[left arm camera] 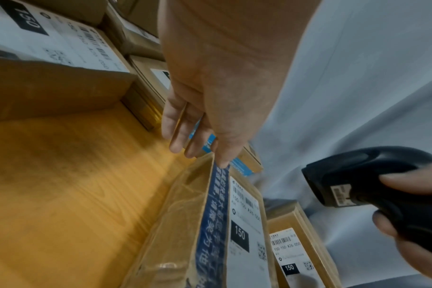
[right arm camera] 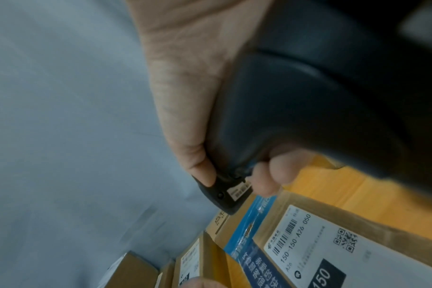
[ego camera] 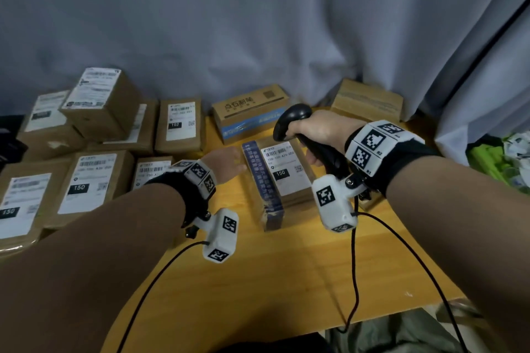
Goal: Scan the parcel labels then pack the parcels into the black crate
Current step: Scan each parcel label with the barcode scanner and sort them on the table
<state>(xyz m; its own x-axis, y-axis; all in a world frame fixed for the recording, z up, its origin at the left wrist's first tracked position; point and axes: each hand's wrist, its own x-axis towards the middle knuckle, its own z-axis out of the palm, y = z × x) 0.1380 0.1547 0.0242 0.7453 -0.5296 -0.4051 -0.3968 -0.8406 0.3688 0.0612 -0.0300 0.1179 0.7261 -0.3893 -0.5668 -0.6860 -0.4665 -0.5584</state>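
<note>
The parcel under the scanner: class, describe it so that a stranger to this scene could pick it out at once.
Start at the yellow wooden table before the grey curtain, then find the right hand gripping the black scanner. The parcel lies just beneath it, the left hand at its far corner. Unlike the boxes grouped at left, it lies alone mid-table, with dark blue printed tape beside its "150" label.

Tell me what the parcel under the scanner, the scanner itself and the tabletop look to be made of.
Parcel: brown cardboard, matte, with glossy clear and blue printed tape along one edge and a white paper label.
Scanner, gripped by the right hand: black moulded plastic, smooth, slight sheen.
Tabletop: yellow-orange wood or wood-look laminate; grain lines show.
</note>
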